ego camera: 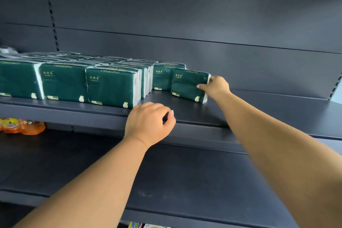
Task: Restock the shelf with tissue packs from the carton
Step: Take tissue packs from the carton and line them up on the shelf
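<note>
While the dark shelf (259,105) stood bare to the right, we saw rows of green tissue packs (64,81) filling its left. We judged a placing step in hand: the right hand (215,86) gripped the end tissue pack (188,85), upright on the shelf, printed face toward us, long axis along the shelf edge. The next move probably called for sliding it back against its neighbour. The left hand (148,122) hovered, fingers loosely curled, holding nothing.
</note>
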Tool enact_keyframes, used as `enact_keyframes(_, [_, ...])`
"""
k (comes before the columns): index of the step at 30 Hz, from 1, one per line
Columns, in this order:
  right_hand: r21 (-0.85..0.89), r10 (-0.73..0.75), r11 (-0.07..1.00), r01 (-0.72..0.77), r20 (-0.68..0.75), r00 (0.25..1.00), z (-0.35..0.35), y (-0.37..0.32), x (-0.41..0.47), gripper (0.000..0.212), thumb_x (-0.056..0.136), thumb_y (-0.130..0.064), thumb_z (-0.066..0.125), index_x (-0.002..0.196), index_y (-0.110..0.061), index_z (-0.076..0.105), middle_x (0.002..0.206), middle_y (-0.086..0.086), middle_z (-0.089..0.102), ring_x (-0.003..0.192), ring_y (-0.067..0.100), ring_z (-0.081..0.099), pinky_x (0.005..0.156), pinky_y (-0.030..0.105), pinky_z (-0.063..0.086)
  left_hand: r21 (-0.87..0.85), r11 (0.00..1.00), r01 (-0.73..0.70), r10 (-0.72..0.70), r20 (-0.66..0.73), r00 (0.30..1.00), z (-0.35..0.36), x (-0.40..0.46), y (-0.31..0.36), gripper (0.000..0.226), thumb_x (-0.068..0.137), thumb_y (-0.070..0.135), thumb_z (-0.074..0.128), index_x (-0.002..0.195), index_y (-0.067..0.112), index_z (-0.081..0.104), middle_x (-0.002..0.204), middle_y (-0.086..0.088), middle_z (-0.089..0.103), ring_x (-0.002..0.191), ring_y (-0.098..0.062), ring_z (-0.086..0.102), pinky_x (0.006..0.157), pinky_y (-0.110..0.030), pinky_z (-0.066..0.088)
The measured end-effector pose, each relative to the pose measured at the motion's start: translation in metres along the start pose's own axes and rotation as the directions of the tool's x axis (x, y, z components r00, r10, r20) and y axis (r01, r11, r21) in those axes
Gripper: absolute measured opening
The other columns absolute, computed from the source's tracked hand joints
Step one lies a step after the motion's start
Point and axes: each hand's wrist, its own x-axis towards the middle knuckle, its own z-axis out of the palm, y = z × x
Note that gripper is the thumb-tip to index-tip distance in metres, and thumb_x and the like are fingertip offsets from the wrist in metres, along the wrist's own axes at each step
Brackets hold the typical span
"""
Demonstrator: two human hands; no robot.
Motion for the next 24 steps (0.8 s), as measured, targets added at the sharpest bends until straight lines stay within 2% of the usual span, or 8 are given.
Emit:
enact_keyframes(3, [-0.037,-0.007,0.999,0.007,0.01,1.0,0.018,-0.009,0.013,0.019,0.088,-0.024,0.063,0.093,-0.008,0.055,0.076,0.003,0.051,0.083,0.02,0.048,0.067,0.025,0.035,-0.009,1.0,-0.018,0.018,-0.031,0.999,0.004,-0.002,-0.004,0.039,0.08,0.027,0.036,0.046,0.015,0.05,0.044,0.004,0.044,0.045,-0.02,0.041,0.047,-0.022,0.034])
enact_keyframes(6, [-0.011,-0.026,1.0,0.026,0.022,0.999,0.033,-0.02,0.018,0.016,0.088,-0.022,0.063,0.096,-0.01,0.055,0.078,0.002,0.052,0.083,0.019,0.047,0.057,0.024,0.036,0.002,0.999,-0.052,0.052,-0.097,0.994,0.004,-0.002,-0.004,0.04,0.083,0.025,0.039,0.044,0.015,0.042,0.045,0.006,0.028,0.045,-0.019,0.033,0.049,-0.021,0.027])
enact_keyframes(9, [0.004,-0.037,0.999,0.037,0.022,0.999,0.047,-0.025,0.023,0.015,0.089,-0.022,0.061,0.094,-0.011,0.053,0.073,0.0,0.049,0.081,0.019,0.047,0.045,0.019,0.029,0.005,0.997,-0.074,0.074,-0.126,0.989,0.007,-0.002,-0.006,0.041,0.084,0.024,0.04,0.044,0.014,0.044,0.044,0.005,0.03,0.044,-0.02,0.036,0.05,-0.022,0.025])
enact_keyframes(12, [0.006,-0.058,0.998,0.058,0.019,0.998,0.056,-0.026,0.028,0.016,0.09,-0.024,0.06,0.093,-0.011,0.051,0.084,0.004,0.053,0.08,0.019,0.047,0.044,0.015,0.027,0.014,0.997,-0.081,0.082,-0.121,0.989,0.009,-0.005,-0.006,0.041,0.085,0.026,0.039,0.046,0.014,0.048,0.044,0.002,0.039,0.044,-0.021,0.04,0.05,-0.023,0.026])
enact_keyframes(17, [-0.062,-0.09,0.994,0.092,0.044,0.995,0.062,-0.03,0.032,0.02,0.092,-0.027,0.057,0.097,-0.008,0.057,0.075,0.003,0.052,0.078,0.02,0.047,0.044,0.021,0.029,0.016,0.997,-0.078,0.08,-0.118,0.99,0.01,-0.005,-0.006,0.041,0.085,0.027,0.037,0.048,0.015,0.051,0.045,0.002,0.043,0.045,-0.022,0.042,0.048,-0.025,0.031])
enact_keyframes(19, [-0.093,-0.073,0.993,0.078,0.049,0.996,0.063,-0.03,0.031,0.023,0.093,-0.029,0.055,0.086,-0.008,0.051,0.063,-0.001,0.046,0.072,0.02,0.047,0.045,0.024,0.031,0.016,0.997,-0.076,0.077,-0.106,0.991,0.009,-0.005,-0.005,0.041,0.085,0.027,0.037,0.048,0.015,0.051,0.045,0.002,0.044,0.046,-0.022,0.043,0.049,-0.025,0.03])
enact_keyframes(22, [-0.105,-0.052,0.993,0.058,0.061,0.997,0.062,-0.029,0.03,0.039,0.095,-0.03,0.052,0.064,-0.01,0.038,0.055,-0.003,0.043,0.053,0.01,0.04,0.033,0.012,0.029,0.027,0.998,-0.064,0.066,-0.103,0.992,0.009,-0.006,-0.005,0.04,0.085,0.027,0.037,0.049,0.015,0.052,0.045,0.002,0.044,0.046,-0.022,0.043,0.051,-0.023,0.027])
enact_keyframes(24, [-0.076,-0.036,0.996,0.042,0.073,0.997,0.061,-0.028,0.029,0.042,0.095,-0.029,0.051,0.061,-0.012,0.035,0.047,-0.003,0.045,0.051,0.005,0.037,0.03,0.009,0.029,0.032,0.998,-0.063,0.066,-0.097,0.993,0.008,-0.006,-0.005,0.04,0.085,0.027,0.037,0.05,0.015,0.052,0.045,0.002,0.045,0.046,-0.022,0.043,0.053,-0.023,0.025])
